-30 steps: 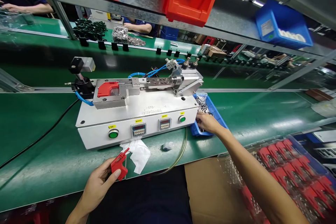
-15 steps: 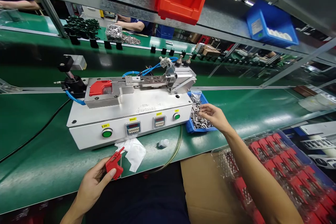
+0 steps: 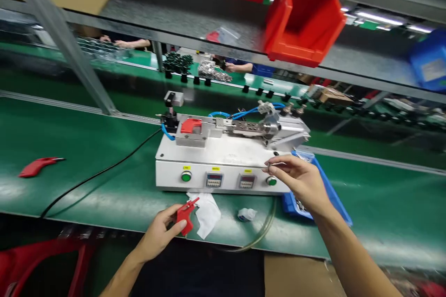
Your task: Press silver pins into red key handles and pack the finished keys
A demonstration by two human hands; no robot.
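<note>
My left hand point(image 3: 162, 232) grips a red plastic gun-shaped part point(image 3: 186, 218) in front of the machine, its thin end pointing up and right. My right hand point(image 3: 303, 181) is closed in a pinch on a small metal pin point(image 3: 268, 167), partly hidden by the fingertips, before the machine's right front corner. Behind and below that hand is a blue bin point(image 3: 331, 190), where some metal pieces show. The white bench machine point(image 3: 223, 151) has green buttons and two counters on its front. Another red part point(image 3: 191, 125) sits in the metal fixture at its left end.
A red piece with a metal tip point(image 3: 38, 166) lies on the green bench at left, beyond a black cable point(image 3: 101, 171). White paper point(image 3: 208, 216) and a small capped item point(image 3: 247, 214) lie in front of the machine. A red bin point(image 3: 304, 23) rests on the shelf above. Co-workers' arms show behind.
My right hand has come up and left out of the blue bin with a small metal pin. My left hand keeps the red part. The view has turned left.
</note>
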